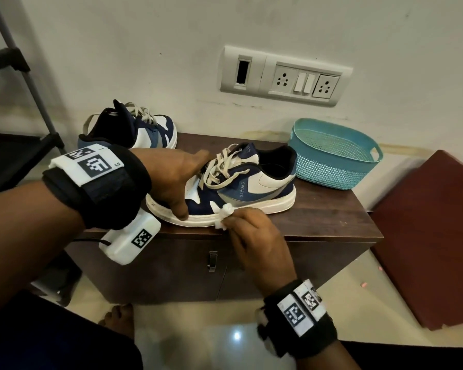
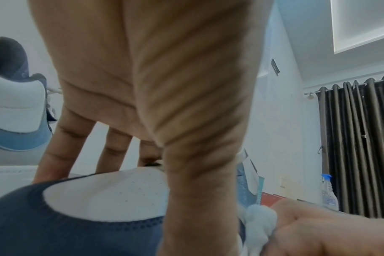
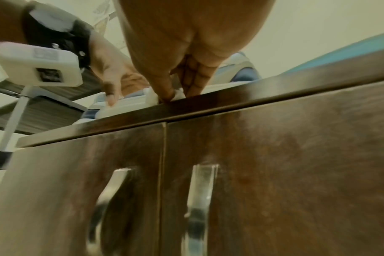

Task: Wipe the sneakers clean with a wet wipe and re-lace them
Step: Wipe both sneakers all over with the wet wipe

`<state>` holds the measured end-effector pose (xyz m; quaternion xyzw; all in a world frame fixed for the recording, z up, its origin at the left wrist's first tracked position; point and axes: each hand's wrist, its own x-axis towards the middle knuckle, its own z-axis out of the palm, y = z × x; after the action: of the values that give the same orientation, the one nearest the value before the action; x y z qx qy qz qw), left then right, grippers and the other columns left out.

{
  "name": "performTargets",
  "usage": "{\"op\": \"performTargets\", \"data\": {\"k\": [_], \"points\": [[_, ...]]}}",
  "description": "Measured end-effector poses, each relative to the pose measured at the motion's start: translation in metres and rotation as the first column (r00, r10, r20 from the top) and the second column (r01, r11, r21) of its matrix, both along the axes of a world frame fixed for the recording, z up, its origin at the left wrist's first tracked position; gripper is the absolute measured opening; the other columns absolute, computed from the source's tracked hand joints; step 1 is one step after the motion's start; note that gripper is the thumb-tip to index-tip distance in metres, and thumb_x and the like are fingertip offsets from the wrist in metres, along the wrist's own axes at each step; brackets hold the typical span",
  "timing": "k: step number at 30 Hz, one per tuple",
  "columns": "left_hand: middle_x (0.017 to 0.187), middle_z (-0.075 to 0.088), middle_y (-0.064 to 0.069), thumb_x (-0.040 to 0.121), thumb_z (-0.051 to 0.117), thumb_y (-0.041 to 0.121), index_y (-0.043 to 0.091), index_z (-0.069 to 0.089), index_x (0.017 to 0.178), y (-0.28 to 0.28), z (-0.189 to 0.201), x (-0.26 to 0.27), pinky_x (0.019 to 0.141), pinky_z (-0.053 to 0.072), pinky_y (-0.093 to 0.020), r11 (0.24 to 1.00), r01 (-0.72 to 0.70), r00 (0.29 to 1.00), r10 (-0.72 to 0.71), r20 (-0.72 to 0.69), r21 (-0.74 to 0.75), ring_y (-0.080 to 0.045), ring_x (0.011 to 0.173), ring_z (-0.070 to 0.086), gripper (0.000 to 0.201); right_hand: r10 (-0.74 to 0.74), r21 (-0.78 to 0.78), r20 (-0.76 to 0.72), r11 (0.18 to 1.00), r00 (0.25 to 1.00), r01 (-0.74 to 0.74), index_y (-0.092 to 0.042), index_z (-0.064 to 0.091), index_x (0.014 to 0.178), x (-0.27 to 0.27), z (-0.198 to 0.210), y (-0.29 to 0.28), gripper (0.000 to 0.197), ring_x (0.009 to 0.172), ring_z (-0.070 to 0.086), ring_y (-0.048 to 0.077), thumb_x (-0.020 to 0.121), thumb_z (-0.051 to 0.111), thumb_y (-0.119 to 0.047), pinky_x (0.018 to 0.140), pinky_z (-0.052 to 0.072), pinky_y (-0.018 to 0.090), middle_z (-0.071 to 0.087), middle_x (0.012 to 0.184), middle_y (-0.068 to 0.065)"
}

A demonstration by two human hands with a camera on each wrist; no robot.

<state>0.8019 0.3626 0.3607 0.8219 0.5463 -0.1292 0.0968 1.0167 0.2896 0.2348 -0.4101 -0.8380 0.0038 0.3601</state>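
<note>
A navy, white and grey sneaker (image 1: pixel 251 188) lies on the dark wooden cabinet top (image 1: pixel 324 220), toe to the left, its beige laces loose. My left hand (image 1: pixel 183 182) grips its toe (image 2: pixel 103 195), thumb on the near sole edge and fingers down the far side. My right hand (image 1: pixel 237 222) pinches a crumpled white wet wipe (image 1: pixel 223 213) against the near white sole, just right of the left thumb. The wipe (image 2: pixel 259 223) also shows in the left wrist view and, wipe (image 3: pixel 179 94), at the cabinet edge. The second sneaker (image 1: pixel 145 129) stands at the back left, laced.
A teal plastic basket (image 1: pixel 332 158) sits at the back right of the cabinet top. The cabinet doors (image 3: pixel 274 173) have metal handles below. A dark rack (image 1: pixel 24 76) stands on the left and a maroon block (image 1: pixel 425 236) on the right. A socket panel (image 1: pixel 284 76) is on the wall.
</note>
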Motion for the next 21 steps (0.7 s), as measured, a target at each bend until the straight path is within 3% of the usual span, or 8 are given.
{"op": "performTargets", "data": {"k": [4, 6, 11, 13, 17, 21], "points": [[0.117, 0.058, 0.001, 0.064, 0.093, 0.042, 0.021, 0.025, 0.137, -0.001, -0.001, 0.0, 0.076, 0.043, -0.031, 1.0, -0.01, 0.999, 0.01, 0.032, -0.012, -0.02, 0.094, 0.053, 0.102, -0.258, 0.007, -0.12, 0.965, 0.959, 0.261, -0.009, 0.076, 0.103, 0.036, 0.006, 0.015, 0.018, 0.098, 0.062, 0.017, 0.087, 0.073, 0.0, 0.087, 0.05, 0.025, 0.068, 0.105, 0.004], [0.12, 0.06, -0.001, 0.064, 0.093, 0.042, 0.02, 0.025, 0.136, -0.001, -0.001, 0.001, 0.075, 0.041, -0.029, 1.0, -0.003, 0.999, 0.003, 0.039, -0.007, -0.02, 0.093, 0.052, 0.102, -0.303, 0.012, -0.134, 0.952, 0.944, 0.307, -0.009, 0.076, 0.1, 0.034, 0.007, 0.016, 0.018, 0.099, 0.062, 0.016, 0.086, 0.074, 0.001, 0.088, 0.049, 0.023, 0.068, 0.104, 0.003], [0.118, 0.058, 0.0, 0.065, 0.093, 0.037, 0.021, 0.023, 0.139, -0.001, 0.002, 0.002, 0.076, 0.039, -0.029, 1.0, 0.014, 1.0, -0.014, 0.021, -0.005, -0.019, 0.091, 0.049, 0.102, -0.004, 0.024, -0.013, 1.0, 1.0, 0.005, -0.007, 0.074, 0.105, -0.004, 0.005, 0.001, 0.015, 0.1, 0.061, 0.02, 0.092, 0.067, -0.003, 0.085, 0.051, 0.027, 0.066, 0.106, 0.006], [0.12, 0.058, 0.0, 0.065, 0.093, 0.036, 0.023, 0.023, 0.138, -0.001, 0.002, 0.001, 0.077, 0.04, -0.029, 1.0, 0.021, 1.0, -0.02, 0.021, -0.012, -0.018, 0.093, 0.05, 0.102, 0.017, 0.036, 0.027, 0.999, 0.999, -0.018, -0.006, 0.074, 0.106, 0.004, 0.008, 0.004, 0.016, 0.099, 0.061, 0.02, 0.092, 0.066, -0.004, 0.084, 0.052, 0.027, 0.066, 0.106, 0.006], [0.131, 0.059, -0.003, 0.064, 0.093, 0.039, 0.022, 0.024, 0.138, 0.0, -0.001, -0.001, 0.081, 0.045, -0.032, 1.0, 0.017, 0.999, -0.016, 0.037, -0.011, -0.022, 0.102, 0.056, 0.102, -0.208, 0.006, -0.213, 0.977, 0.955, 0.214, -0.01, 0.075, 0.099, 0.045, 0.015, 0.022, 0.015, 0.094, 0.064, 0.014, 0.089, 0.071, 0.001, 0.084, 0.049, 0.019, 0.067, 0.102, 0.002], [0.116, 0.054, 0.006, 0.066, 0.093, 0.033, 0.023, 0.024, 0.143, -0.001, 0.004, -0.003, 0.079, 0.039, -0.028, 0.999, 0.018, 0.998, -0.016, 0.06, -0.031, -0.015, 0.095, 0.049, 0.104, -0.274, -0.126, -0.531, 0.961, 0.802, 0.245, -0.017, 0.075, 0.098, 0.062, 0.019, 0.028, 0.019, 0.093, 0.068, 0.008, 0.089, 0.074, 0.0, 0.084, 0.056, 0.023, 0.07, 0.099, -0.003]]}}
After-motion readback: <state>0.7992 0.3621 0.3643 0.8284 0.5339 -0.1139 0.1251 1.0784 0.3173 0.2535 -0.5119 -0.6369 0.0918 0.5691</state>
